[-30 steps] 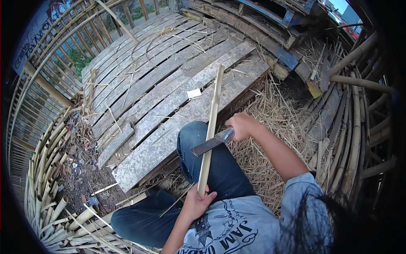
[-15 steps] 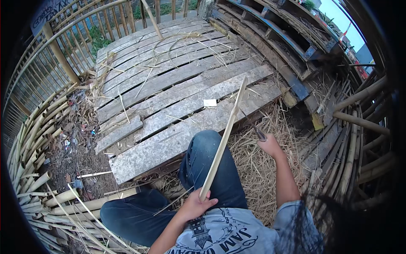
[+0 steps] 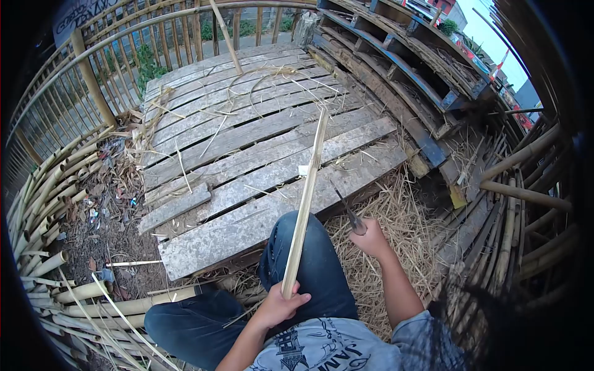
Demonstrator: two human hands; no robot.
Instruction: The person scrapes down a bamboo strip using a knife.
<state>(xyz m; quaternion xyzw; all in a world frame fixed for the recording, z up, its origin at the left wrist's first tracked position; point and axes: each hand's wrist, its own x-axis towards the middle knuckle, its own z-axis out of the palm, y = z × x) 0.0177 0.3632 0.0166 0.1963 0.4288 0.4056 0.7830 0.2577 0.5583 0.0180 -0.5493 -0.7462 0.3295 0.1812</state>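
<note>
The left hand (image 3: 279,307) holds one strip (image 3: 306,201), the right hand (image 3: 370,238) one knife (image 3: 356,221).

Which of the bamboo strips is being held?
The long, pale strip, gripped near its lower end by the left hand and crossing in front of the raised knee. The thin strips on the wooden platform lie loose.

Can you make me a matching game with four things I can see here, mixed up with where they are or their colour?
Things:
1. bamboo strip
2. knife
3. small white card
4. jeans

Places or colours:
A. in the right hand
B. blue
C. in the left hand
D. on the wooden slats

Right pairs: 1-C, 2-A, 3-D, 4-B
</note>
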